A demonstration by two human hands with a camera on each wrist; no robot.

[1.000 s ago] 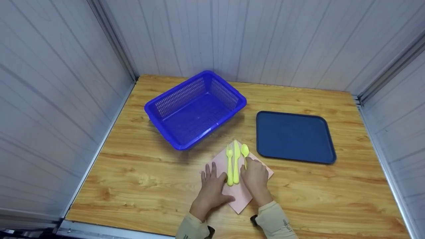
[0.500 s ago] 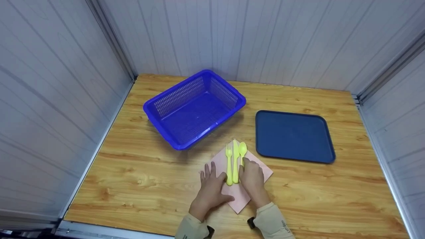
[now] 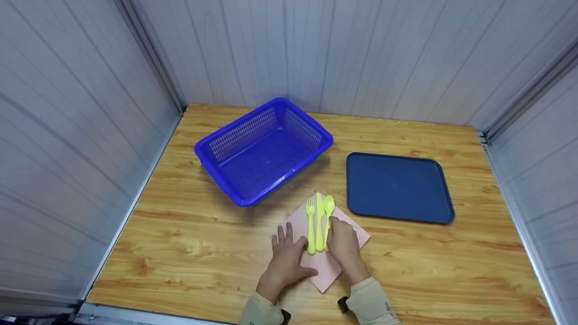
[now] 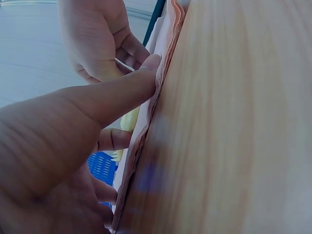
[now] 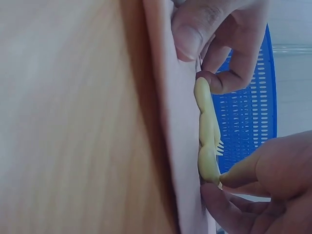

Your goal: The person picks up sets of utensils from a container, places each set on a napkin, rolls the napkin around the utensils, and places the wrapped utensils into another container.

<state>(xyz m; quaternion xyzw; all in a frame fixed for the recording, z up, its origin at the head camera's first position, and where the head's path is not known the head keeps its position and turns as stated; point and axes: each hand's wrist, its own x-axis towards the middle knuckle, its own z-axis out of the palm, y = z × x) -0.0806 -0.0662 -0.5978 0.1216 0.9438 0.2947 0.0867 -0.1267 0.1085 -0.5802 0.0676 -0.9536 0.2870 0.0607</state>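
A yellow plastic fork [image 3: 310, 228], knife [image 3: 319, 228] and spoon [image 3: 329, 205] lie side by side on a stack of pink paper napkins [image 3: 325, 273]. My left hand [image 3: 284, 262] rests with spread fingers on the stack's left part, its index finger beside the fork's handle. In the left wrist view, that thumb [image 4: 131, 83] lies along the layered napkin edge [image 4: 141, 129]. My right hand [image 3: 344, 246] pinches the spoon's handle between thumb and fingers. The right wrist view shows the handle ends in a row, the spoon [image 5: 209, 168] nearest the right fingertips [image 5: 217, 192].
Behind the napkins stands a blue perforated basket [image 3: 268, 162] with nothing in it. A dark blue tray [image 3: 399, 187] lies flat to the right. Grey panels [image 3: 280, 54] enclose the wooden table [image 3: 180, 243] at the back and both sides.
My right hand has shifted the spoon left, so it now lies close against the knife. The left hand has stayed in place, as have the fork and knife.
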